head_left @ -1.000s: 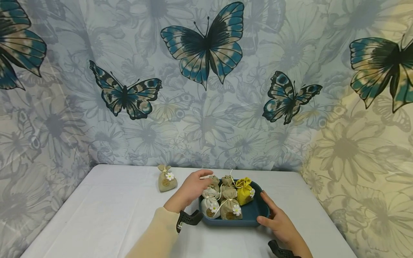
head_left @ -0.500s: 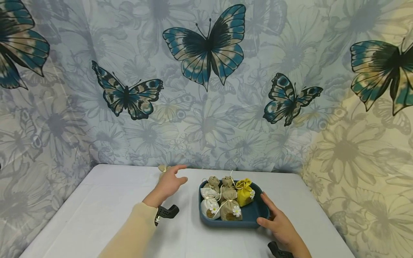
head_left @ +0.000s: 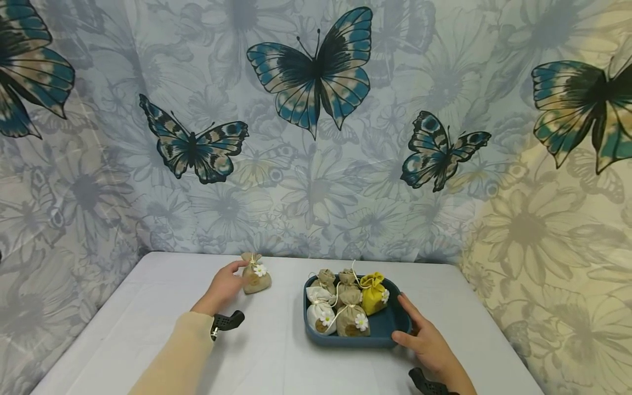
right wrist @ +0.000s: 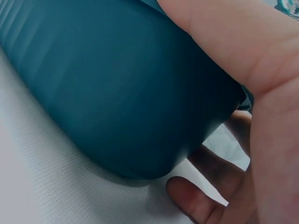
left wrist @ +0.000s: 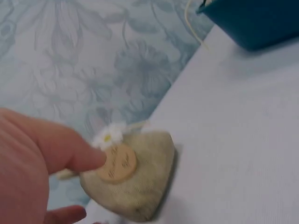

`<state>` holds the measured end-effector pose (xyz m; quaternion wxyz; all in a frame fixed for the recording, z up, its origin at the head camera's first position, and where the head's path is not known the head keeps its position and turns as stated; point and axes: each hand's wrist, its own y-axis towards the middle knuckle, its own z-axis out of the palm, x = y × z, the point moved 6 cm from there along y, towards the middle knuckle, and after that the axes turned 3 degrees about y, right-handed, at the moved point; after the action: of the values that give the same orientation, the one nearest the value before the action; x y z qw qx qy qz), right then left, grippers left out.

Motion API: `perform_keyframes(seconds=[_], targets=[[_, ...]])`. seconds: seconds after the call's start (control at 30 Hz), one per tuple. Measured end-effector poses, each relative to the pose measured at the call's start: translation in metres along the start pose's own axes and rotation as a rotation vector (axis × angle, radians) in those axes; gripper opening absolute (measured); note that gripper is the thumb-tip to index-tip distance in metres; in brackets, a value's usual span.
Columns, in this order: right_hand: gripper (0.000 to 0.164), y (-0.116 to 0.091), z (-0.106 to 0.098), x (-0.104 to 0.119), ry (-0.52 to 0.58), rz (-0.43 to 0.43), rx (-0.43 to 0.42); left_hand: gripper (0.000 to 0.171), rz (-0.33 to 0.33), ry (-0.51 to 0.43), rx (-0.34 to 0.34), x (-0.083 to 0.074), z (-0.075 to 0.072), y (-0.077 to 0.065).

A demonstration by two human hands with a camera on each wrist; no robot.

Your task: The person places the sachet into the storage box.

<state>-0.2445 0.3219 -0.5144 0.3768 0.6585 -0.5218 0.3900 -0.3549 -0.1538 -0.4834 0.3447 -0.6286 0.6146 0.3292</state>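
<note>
A beige drawstring sachet [head_left: 256, 277] with a white flower and a round tag stands at the table's back left. My left hand [head_left: 227, 286] is at its left side. In the left wrist view the thumb [left wrist: 79, 151] lies across the tag's edge; whether the fingers behind press the cloth is hidden. My right hand [head_left: 429, 339] rests against the right end of a dark blue tray [head_left: 355, 342], thumb at the front corner, index finger along the side. In the tray sit a white sachet [head_left: 322, 312], a yellow sachet [head_left: 373, 299] and several beige sachets [head_left: 351, 318].
A white cloth covers the table [head_left: 148, 307]. Behind it hangs a backdrop [head_left: 316, 208] printed with flowers and butterflies. A thin cord [left wrist: 194, 28] hangs over the tray's edge in the left wrist view. The tray's right front part shows bare floor.
My left hand has moved left from above the tray, passed in front of the lone sachet, and come to its left side. The right hand has stayed at the tray.
</note>
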Motion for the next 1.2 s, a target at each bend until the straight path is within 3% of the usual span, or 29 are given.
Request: perform_keyframes(seconds=[0.2,0.37,0.73,1.0,1.2], targets=[[0.080,-0.001,0.002,0.002,0.008,0.013,0.002,0.065,-0.025,-0.230,0.082,0.022,0.008,0.008],[0.081,-0.001,0.002,0.001,-0.012,0.002,-0.005,0.061,-0.007,-0.281,0.093,0.029,0.011,0.011],[0.081,0.001,0.000,-0.005,0.006,0.022,-0.004,0.062,0.010,-0.228,0.096,0.023,0.016,0.008],[0.082,0.001,0.000,-0.005,0.022,0.031,-0.004,0.049,0.181,-0.033,0.072,0.016,0.019,0.005],[0.081,0.001,0.000,-0.004,0.029,0.037,0.000,0.047,0.190,0.054,0.079,0.016,0.021,0.003]])
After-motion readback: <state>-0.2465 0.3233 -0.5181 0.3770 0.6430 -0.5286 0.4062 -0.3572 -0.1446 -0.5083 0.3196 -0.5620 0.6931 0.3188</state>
